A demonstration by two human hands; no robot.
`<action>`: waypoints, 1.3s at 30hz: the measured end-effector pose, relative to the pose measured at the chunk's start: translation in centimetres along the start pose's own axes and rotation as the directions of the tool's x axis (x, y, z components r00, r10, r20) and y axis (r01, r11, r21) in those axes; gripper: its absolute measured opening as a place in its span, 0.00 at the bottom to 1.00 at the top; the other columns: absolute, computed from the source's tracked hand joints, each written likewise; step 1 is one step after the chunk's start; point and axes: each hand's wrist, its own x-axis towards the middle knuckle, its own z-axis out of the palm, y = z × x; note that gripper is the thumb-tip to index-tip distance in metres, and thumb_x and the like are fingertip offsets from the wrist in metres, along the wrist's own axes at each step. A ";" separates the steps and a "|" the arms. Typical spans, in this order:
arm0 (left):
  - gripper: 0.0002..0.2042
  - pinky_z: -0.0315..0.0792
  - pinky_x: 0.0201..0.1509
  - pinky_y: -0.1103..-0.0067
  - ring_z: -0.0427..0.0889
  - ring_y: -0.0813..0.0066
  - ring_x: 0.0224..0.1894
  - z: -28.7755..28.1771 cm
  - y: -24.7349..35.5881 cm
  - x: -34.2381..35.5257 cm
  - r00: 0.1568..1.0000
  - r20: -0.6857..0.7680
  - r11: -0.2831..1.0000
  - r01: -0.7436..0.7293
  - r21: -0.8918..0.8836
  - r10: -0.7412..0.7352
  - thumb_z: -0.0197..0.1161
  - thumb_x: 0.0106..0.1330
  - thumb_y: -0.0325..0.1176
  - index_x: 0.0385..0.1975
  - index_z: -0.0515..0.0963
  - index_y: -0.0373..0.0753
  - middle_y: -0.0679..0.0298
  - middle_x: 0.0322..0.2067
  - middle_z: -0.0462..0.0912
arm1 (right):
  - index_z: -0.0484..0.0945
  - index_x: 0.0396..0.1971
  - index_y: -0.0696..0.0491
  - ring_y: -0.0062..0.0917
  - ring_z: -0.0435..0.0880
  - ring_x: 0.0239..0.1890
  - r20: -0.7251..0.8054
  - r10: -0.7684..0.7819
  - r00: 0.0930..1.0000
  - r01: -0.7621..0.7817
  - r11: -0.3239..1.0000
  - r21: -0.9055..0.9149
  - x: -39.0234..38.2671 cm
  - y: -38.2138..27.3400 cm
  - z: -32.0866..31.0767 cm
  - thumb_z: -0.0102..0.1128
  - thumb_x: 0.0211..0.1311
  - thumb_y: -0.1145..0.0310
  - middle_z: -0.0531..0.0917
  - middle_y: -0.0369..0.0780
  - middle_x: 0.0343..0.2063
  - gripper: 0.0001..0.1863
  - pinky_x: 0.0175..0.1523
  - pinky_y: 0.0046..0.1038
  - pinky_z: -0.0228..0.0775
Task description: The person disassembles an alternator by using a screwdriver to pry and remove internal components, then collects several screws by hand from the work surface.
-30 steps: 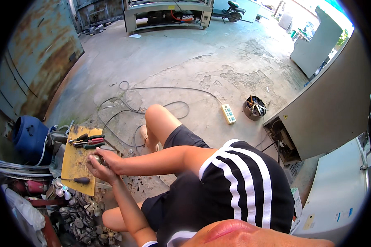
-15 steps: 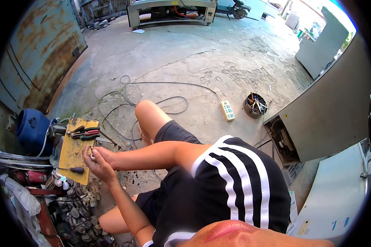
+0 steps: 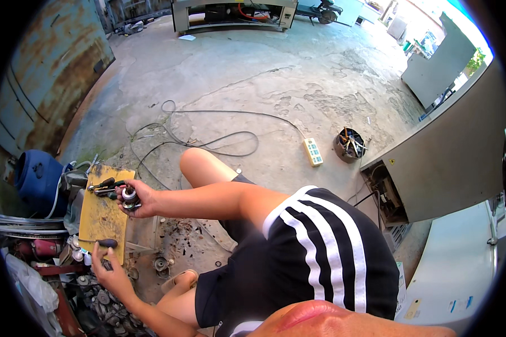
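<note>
My right hand is closed around a small round metal part with a pale ring and dark ends, held over the edge of a worn yellow board. My left hand is lower, thumb and fingers apart, at the near edge of the board. Its fingertips are next to a dark-handled screwdriver lying there; whether they touch it I cannot tell. Pliers and other hand tools lie on the far part of the board, partly behind my right hand.
A pile of grimy metal parts lies below the board. A blue barrel stands behind it. A black cable loops over the concrete floor to a power strip, near a round tub of tools. Metal cabinets stand on the right.
My hands were together by the board and have separated. My left hand has moved down toward the screwdriver. My right hand has lifted slightly, and the metal part now shows in it.
</note>
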 end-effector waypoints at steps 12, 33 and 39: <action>0.21 0.56 0.71 0.62 0.67 0.61 0.67 4.6 -6.7 8.4 0.989 -0.148 0.958 -0.028 -0.286 -0.016 0.50 0.77 0.38 0.64 0.69 0.35 0.59 0.65 0.69 | 0.76 0.31 0.50 0.26 0.81 0.30 0.134 -0.122 0.983 0.139 0.982 -0.126 9.5 -3.8 8.4 0.50 0.69 0.49 0.80 0.35 0.25 0.19 0.35 0.31 0.79; 0.22 0.59 0.72 0.62 0.68 0.61 0.65 14.1 -17.0 13.3 0.790 0.491 -0.536 0.251 -0.806 -0.367 0.49 0.73 0.36 0.63 0.66 0.31 0.53 0.61 0.71 | 0.81 0.25 0.51 0.40 0.76 0.44 0.947 -0.165 0.274 0.728 -0.608 -0.317 15.5 7.5 4.6 0.68 0.44 0.54 0.78 0.42 0.28 0.15 0.62 0.49 0.61; 0.21 0.60 0.72 0.62 0.70 0.60 0.64 14.5 -16.3 13.9 0.818 0.531 -0.700 0.244 -0.671 -0.224 0.50 0.72 0.33 0.62 0.67 0.30 0.52 0.59 0.72 | 0.82 0.29 0.52 0.40 0.76 0.46 0.916 -0.188 0.355 0.650 -0.654 -0.387 12.2 7.0 5.8 0.67 0.48 0.54 0.78 0.43 0.31 0.16 0.65 0.53 0.57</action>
